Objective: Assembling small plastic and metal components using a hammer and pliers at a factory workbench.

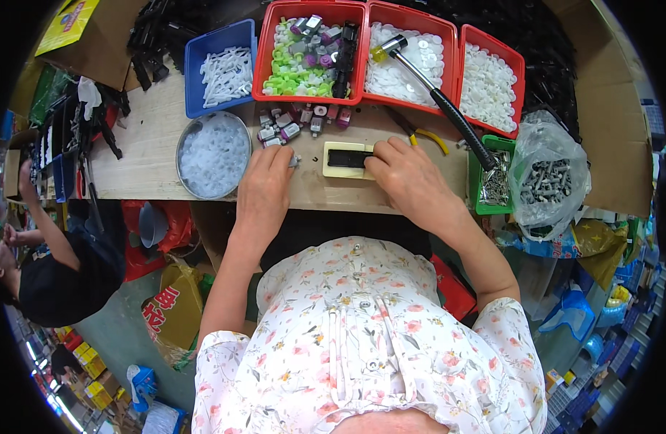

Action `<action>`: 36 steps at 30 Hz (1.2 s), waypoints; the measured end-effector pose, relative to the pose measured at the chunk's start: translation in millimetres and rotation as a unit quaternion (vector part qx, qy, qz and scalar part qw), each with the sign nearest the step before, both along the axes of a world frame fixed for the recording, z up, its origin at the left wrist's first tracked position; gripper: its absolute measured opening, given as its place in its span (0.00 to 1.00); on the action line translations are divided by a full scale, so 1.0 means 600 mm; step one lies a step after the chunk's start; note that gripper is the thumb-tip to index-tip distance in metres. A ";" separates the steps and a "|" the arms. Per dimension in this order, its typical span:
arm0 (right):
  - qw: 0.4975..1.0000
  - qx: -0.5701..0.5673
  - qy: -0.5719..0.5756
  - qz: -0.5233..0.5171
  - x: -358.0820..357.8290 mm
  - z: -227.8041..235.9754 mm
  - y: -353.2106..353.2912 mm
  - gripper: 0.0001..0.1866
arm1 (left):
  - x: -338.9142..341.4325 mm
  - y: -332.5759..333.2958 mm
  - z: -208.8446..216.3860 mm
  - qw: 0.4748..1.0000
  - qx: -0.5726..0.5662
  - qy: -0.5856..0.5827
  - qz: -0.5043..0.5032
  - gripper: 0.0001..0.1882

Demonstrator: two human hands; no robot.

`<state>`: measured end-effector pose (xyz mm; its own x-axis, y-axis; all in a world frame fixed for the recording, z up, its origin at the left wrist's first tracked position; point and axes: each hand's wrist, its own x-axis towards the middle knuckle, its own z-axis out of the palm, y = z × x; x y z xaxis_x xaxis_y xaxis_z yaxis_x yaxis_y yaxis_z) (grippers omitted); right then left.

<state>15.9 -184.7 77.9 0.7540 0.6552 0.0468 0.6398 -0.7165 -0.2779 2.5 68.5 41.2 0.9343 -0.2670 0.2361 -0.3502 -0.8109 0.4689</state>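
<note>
My left hand (266, 181) is at the table's front edge, fingers curled together, with a small grey part (295, 160) showing at the fingertips. Just beyond it lie several small grey-and-purple motors (281, 124) in a loose group. A cream block (336, 172) sits on the wood to the right, a long black plastic piece (345, 158) set in its recess. At the block's right end, my right hand (412, 177) grips it with thumb and bent fingers, covering that end of the black piece.
A round tin (180, 155) stands left, a blue bin (190, 72) behind it. Red bins (362, 100) of small parts line the back. A hammer (441, 101) leans over them, near yellow-handled pliers (433, 137). Right are a green screw bin (476, 189) and plastic bag (539, 206). Another person (65, 267) works left.
</note>
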 end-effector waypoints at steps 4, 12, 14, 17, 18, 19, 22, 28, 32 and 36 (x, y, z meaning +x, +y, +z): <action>0.997 0.052 0.052 0.013 0.015 -0.002 -0.008 0.13 | 0.002 0.006 0.010 0.998 -0.057 -0.027 -0.023 0.15; 0.991 0.132 0.037 -0.005 0.011 -0.030 -0.014 0.13 | 0.009 -0.067 0.027 0.976 -0.162 -0.060 -0.131 0.15; 0.987 0.158 0.027 -0.012 0.008 -0.036 -0.016 0.13 | 0.021 -0.076 0.020 0.977 -0.154 -0.058 -0.139 0.15; 0.985 0.172 0.024 -0.019 0.006 -0.040 -0.016 0.12 | 0.029 -0.070 0.012 0.978 -0.131 -0.058 -0.150 0.16; 0.983 0.178 0.028 -0.019 0.006 -0.041 -0.015 0.12 | 0.032 -0.066 0.011 0.980 -0.114 -0.060 -0.150 0.16; 0.982 0.185 0.031 -0.019 0.007 -0.042 -0.016 0.11 | 0.032 -0.067 0.013 0.980 -0.114 -0.060 -0.153 0.16; 0.982 0.186 0.024 -0.021 0.007 -0.046 -0.017 0.11 | 0.030 -0.065 0.018 0.981 -0.087 -0.051 -0.164 0.17; 0.982 0.188 0.026 -0.022 0.005 -0.042 -0.016 0.11 | 0.022 -0.062 0.000 0.984 -0.083 -0.048 -0.150 0.18; 0.982 0.183 0.026 -0.025 0.003 -0.044 -0.015 0.11 | 0.001 -0.058 -0.017 0.985 -0.008 -0.122 -0.123 0.19; 0.982 0.186 0.011 -0.025 0.000 -0.046 -0.013 0.12 | -0.008 -0.056 -0.030 0.984 0.037 -0.147 -0.096 0.19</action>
<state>15.6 -192.4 50.3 0.7887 0.5574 0.2595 0.5971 -0.5935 -0.5397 -2.0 35.0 23.0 0.7598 -0.4581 0.4614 -0.6114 -0.7449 0.2671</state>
